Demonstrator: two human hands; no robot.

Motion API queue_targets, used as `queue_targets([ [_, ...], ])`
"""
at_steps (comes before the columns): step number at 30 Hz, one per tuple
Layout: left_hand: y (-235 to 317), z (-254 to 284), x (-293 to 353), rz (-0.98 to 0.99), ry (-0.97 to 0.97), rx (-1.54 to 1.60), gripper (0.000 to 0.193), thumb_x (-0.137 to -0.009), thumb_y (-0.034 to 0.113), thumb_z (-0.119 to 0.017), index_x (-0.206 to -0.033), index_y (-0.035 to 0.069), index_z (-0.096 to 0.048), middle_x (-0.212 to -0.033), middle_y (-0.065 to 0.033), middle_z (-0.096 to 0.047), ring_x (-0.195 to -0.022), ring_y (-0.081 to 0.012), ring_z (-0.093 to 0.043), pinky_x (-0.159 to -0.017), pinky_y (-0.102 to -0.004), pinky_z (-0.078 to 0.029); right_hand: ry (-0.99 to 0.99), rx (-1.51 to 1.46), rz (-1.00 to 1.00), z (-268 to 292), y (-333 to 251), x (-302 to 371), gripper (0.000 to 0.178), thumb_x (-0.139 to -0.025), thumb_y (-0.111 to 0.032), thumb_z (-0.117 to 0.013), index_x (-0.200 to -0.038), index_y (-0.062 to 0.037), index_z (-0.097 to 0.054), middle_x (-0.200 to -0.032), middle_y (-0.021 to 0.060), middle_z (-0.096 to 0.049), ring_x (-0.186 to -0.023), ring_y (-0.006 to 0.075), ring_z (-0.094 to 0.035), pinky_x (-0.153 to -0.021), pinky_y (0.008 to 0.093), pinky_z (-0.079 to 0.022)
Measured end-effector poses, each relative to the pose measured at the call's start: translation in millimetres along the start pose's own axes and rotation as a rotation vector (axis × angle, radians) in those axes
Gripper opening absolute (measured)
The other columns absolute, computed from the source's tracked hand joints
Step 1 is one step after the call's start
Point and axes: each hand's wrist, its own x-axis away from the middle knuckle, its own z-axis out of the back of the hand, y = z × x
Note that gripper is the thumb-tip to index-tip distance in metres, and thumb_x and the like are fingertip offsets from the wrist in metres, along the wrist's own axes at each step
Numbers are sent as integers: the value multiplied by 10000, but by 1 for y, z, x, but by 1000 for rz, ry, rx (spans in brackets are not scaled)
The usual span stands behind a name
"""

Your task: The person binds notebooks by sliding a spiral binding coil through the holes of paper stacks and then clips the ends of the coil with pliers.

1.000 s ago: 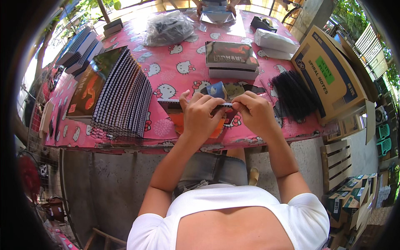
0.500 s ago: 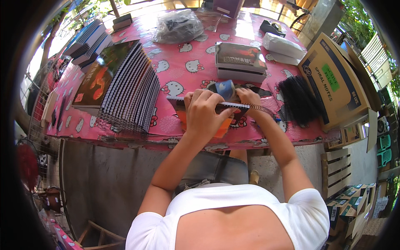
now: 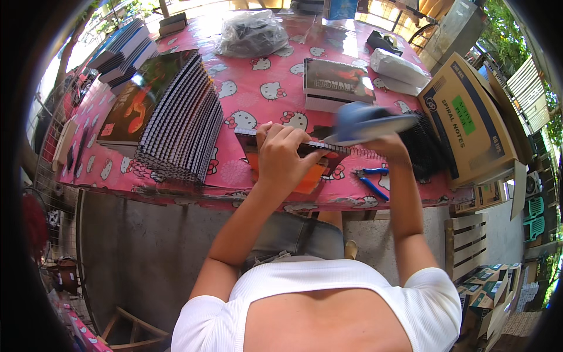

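Note:
My left hand [image 3: 283, 149] grips a notebook [image 3: 245, 139] with a dark and orange cover, thumb on one side and fingers over its upper edge. The notebook stands on the table with its punched edge upward. A dark spiral coil [image 3: 366, 153] sticks out past that edge's right end. My right hand [image 3: 388, 146] is closed at the near edge of a blue and pale grey thing [image 3: 369, 124], too smeared by motion to tell its kind. Blue-handled pliers [image 3: 374, 183] lie on the table below my right hand.
Spiral-bound notebooks [image 3: 182, 117] form a tall stack at left, with blue-edged books [image 3: 123, 53] behind. A shorter notebook stack [image 3: 337, 85], black coils [image 3: 431, 146] and a cardboard box [image 3: 469, 120] are to the right. A plastic-wrapped bundle [image 3: 252, 34] sits at the back.
My right hand has moved right and toward me from behind the notebook, and the blue thing has moved right with it. The pliers now show fully. My left hand keeps its grip.

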Motion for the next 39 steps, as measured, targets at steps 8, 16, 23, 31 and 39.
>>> queue_targets([
  [8, -14, 26, -6, 88, -103, -113, 350, -610, 331, -837, -807, 79, -695, -880, -38, -653, -932, -238, -564, -972, -391, -326, -188, 131, -397, -28, -25, -34, 460, -627, 35, -663, -1084, 49, -622, -1000, 94, -676, -897, 126, -619, -719, 278, -528],
  [16, -39, 39, 5, 210, 41, -86, 437, -569, 311, -871, -823, 20, -667, -1225, -191, -498, -1093, -359, -500, -964, -478, -389, -237, 277, -301, -41, -8, -65, 454, -646, 0, -740, -1081, 43, -615, -990, 108, -684, -924, 180, -642, -793, 337, -532],
  [23, -48, 40, 5, 240, 88, 36, 470, -528, 269, -904, -846, 21, -662, -1221, -209, -523, -1029, -349, -582, -837, -428, -515, -168, -15, -396, -58, -3, -62, 429, -664, 15, -683, -1085, 45, -606, -1011, 67, -676, -915, 123, -623, -836, 295, -509],
  [31, -65, 38, 23, 591, 139, 500, 453, -677, 116, -843, -1042, 20, -593, -1035, -99, -624, -955, -158, -615, -768, -276, -518, -59, -867, -396, -73, -14, -67, 563, -623, 33, -723, -1164, 34, -566, -1052, 85, -653, -997, 164, -610, -850, 304, -511],
  [39, -75, 35, 37, 565, 267, 704, 375, -752, 32, -774, -1105, 10, -647, -979, -74, -682, -872, -116, -633, -750, -249, -526, -407, -365, -243, -87, -16, -93, 433, -679, 27, -646, -1107, 0, -589, -1043, 26, -660, -930, 119, -612, -820, 277, -487],
])
